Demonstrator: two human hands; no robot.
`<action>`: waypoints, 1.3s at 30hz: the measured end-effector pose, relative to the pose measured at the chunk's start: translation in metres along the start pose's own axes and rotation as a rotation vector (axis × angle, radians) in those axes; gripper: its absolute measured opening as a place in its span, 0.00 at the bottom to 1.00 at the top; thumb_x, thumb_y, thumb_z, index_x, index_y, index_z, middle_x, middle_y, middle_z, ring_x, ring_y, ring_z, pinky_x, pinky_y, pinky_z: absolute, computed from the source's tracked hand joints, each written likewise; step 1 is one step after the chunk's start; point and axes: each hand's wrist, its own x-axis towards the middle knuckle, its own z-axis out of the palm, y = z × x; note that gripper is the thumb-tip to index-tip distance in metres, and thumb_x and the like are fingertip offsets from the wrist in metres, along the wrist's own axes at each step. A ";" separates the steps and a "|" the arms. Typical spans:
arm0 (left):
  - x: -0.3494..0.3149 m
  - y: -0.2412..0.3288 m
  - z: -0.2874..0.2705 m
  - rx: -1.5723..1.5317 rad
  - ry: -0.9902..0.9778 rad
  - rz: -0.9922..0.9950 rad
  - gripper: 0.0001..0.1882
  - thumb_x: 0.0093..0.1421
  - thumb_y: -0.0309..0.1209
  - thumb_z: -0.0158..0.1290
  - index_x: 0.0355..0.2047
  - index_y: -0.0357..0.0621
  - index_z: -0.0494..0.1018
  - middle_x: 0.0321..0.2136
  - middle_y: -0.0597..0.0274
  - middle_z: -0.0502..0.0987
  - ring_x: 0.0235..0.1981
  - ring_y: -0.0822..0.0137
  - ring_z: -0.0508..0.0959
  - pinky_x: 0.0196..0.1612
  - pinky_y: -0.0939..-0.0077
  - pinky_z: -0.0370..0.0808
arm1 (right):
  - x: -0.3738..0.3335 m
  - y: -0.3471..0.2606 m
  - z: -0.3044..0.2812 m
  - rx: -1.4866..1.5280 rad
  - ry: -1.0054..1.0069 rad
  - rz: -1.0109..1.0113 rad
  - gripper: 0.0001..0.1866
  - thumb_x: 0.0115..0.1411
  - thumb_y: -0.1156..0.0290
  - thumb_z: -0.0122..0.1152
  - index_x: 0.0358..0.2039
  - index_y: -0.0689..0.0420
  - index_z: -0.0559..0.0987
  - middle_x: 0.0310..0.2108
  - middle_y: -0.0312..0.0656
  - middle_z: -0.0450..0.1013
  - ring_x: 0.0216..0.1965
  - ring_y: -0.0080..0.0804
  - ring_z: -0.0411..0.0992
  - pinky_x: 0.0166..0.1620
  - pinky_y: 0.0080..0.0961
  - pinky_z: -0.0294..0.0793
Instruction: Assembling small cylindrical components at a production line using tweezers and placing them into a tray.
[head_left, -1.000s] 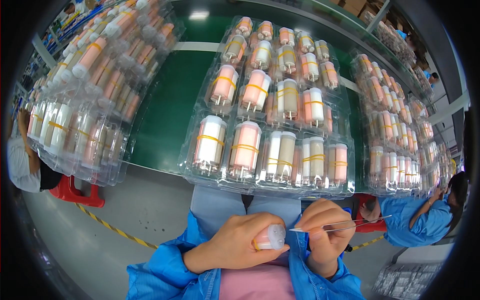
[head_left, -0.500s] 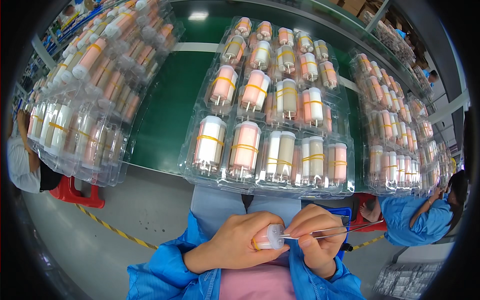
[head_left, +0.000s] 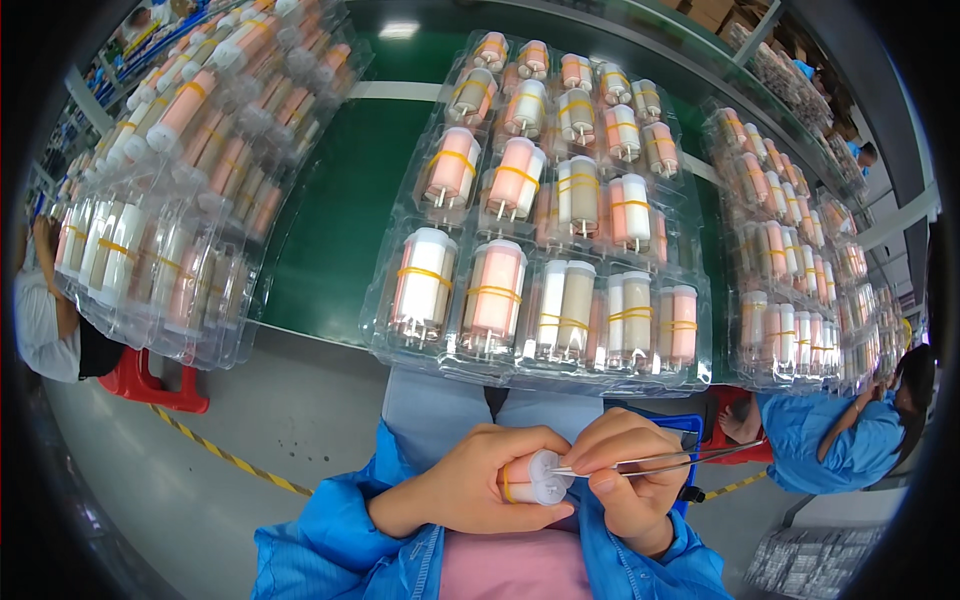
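My left hand [head_left: 490, 482] is closed round a small bundle of pink and white capped tubes [head_left: 519, 478] with a yellow rubber band about it. The tubes' pale end caps face right, toward my other hand. Between the thumb and fingers of my right hand [head_left: 625, 470] is a pair of thin metal tweezers [head_left: 650, 462]. Its tips reach the end caps, and its rear end points out to the right. Whether the tips grip anything is too small to tell. Both hands are in front of my body, below the table's near edge.
Before me stands a stack of clear plastic trays [head_left: 450, 365] with banded pink, white and grey tubes, on a green table [head_left: 325, 230]. More loaded trays stand left [head_left: 215, 335] and right [head_left: 760, 380]. A co-worker in blue [head_left: 830, 440] sits at right, near a red stool [head_left: 722, 440].
The bundle has turned in my left hand, so two end caps now show more clearly. The tweezer tips have shifted slightly left and stay at the caps.
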 end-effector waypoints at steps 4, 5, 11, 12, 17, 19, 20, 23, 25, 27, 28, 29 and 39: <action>0.000 0.000 0.000 0.001 -0.018 -0.002 0.18 0.47 0.30 0.65 0.37 0.38 0.72 0.25 0.58 0.78 0.25 0.65 0.79 0.28 0.76 0.73 | 0.000 -0.001 -0.001 -0.016 -0.011 0.008 0.06 0.50 0.77 0.64 0.29 0.63 0.79 0.27 0.46 0.77 0.25 0.32 0.73 0.28 0.24 0.71; 0.000 0.000 0.000 -0.001 -0.023 -0.003 0.18 0.47 0.30 0.65 0.36 0.38 0.72 0.25 0.58 0.78 0.25 0.65 0.79 0.28 0.76 0.73 | 0.000 -0.001 -0.001 -0.019 -0.010 0.010 0.06 0.50 0.77 0.64 0.29 0.63 0.79 0.27 0.46 0.77 0.25 0.32 0.73 0.28 0.24 0.71; 0.000 0.000 -0.001 0.006 -0.036 0.001 0.18 0.47 0.30 0.64 0.36 0.38 0.72 0.25 0.58 0.78 0.25 0.64 0.80 0.28 0.76 0.73 | 0.001 -0.001 -0.001 -0.034 -0.030 0.011 0.06 0.50 0.77 0.64 0.29 0.63 0.79 0.27 0.45 0.77 0.25 0.32 0.73 0.28 0.24 0.71; 0.000 0.000 -0.001 0.004 -0.037 0.002 0.18 0.47 0.31 0.64 0.36 0.38 0.72 0.25 0.58 0.78 0.26 0.64 0.80 0.28 0.75 0.73 | 0.001 -0.001 -0.001 -0.032 -0.029 0.020 0.05 0.50 0.76 0.64 0.29 0.63 0.79 0.27 0.45 0.77 0.25 0.32 0.73 0.28 0.24 0.71; 0.000 0.000 -0.002 0.013 -0.060 -0.009 0.18 0.48 0.32 0.64 0.36 0.39 0.72 0.26 0.57 0.78 0.26 0.61 0.80 0.29 0.74 0.73 | 0.004 -0.002 -0.001 -0.055 -0.058 0.020 0.04 0.48 0.76 0.64 0.27 0.61 0.80 0.26 0.43 0.77 0.24 0.33 0.73 0.28 0.24 0.71; -0.001 0.000 -0.002 0.030 -0.060 -0.016 0.17 0.48 0.32 0.63 0.36 0.39 0.73 0.26 0.56 0.78 0.26 0.60 0.80 0.29 0.73 0.73 | 0.007 -0.004 -0.002 -0.069 -0.084 0.026 0.04 0.48 0.76 0.65 0.26 0.61 0.80 0.26 0.43 0.76 0.24 0.34 0.73 0.27 0.25 0.71; -0.001 0.000 -0.002 0.038 -0.060 -0.019 0.17 0.48 0.33 0.63 0.36 0.39 0.73 0.26 0.56 0.78 0.26 0.59 0.80 0.29 0.73 0.73 | 0.008 -0.004 -0.003 -0.076 -0.097 0.028 0.04 0.47 0.76 0.65 0.26 0.60 0.80 0.25 0.43 0.76 0.24 0.35 0.73 0.27 0.25 0.71; 0.000 0.001 -0.003 0.062 -0.054 -0.011 0.17 0.47 0.33 0.63 0.35 0.39 0.73 0.25 0.55 0.78 0.27 0.57 0.80 0.29 0.73 0.74 | 0.011 -0.005 -0.004 -0.111 -0.132 0.017 0.04 0.46 0.76 0.65 0.26 0.60 0.80 0.25 0.43 0.76 0.24 0.35 0.73 0.27 0.25 0.70; -0.001 0.001 -0.003 0.074 -0.058 -0.021 0.17 0.47 0.33 0.63 0.35 0.39 0.73 0.25 0.55 0.78 0.26 0.57 0.80 0.29 0.72 0.74 | 0.012 -0.006 -0.004 -0.129 -0.146 0.011 0.05 0.46 0.76 0.65 0.26 0.60 0.80 0.25 0.44 0.76 0.24 0.35 0.73 0.27 0.25 0.71; -0.001 0.001 -0.004 0.087 -0.060 -0.022 0.17 0.47 0.33 0.63 0.35 0.39 0.73 0.25 0.55 0.78 0.26 0.56 0.80 0.28 0.71 0.74 | 0.013 -0.007 -0.004 -0.135 -0.155 0.007 0.05 0.46 0.76 0.65 0.26 0.60 0.80 0.25 0.44 0.75 0.24 0.35 0.73 0.27 0.25 0.70; -0.001 0.001 -0.004 0.095 -0.060 -0.018 0.17 0.47 0.34 0.63 0.35 0.39 0.73 0.25 0.54 0.78 0.26 0.55 0.79 0.28 0.70 0.73 | 0.014 -0.007 -0.004 -0.132 -0.157 0.007 0.05 0.46 0.76 0.65 0.26 0.61 0.80 0.25 0.44 0.75 0.24 0.35 0.73 0.27 0.25 0.70; -0.001 0.000 -0.004 0.103 -0.061 -0.014 0.17 0.47 0.34 0.63 0.35 0.40 0.73 0.25 0.54 0.78 0.26 0.55 0.79 0.28 0.70 0.73 | 0.014 -0.007 -0.004 -0.129 -0.159 0.006 0.05 0.46 0.76 0.65 0.26 0.61 0.79 0.25 0.44 0.75 0.24 0.35 0.73 0.26 0.25 0.70; -0.003 0.000 -0.002 0.216 -0.024 -0.042 0.18 0.46 0.34 0.63 0.35 0.39 0.73 0.26 0.52 0.77 0.26 0.51 0.79 0.27 0.66 0.74 | 0.014 -0.009 -0.005 -0.213 -0.207 0.001 0.05 0.46 0.77 0.65 0.26 0.61 0.79 0.25 0.44 0.75 0.24 0.37 0.72 0.26 0.25 0.70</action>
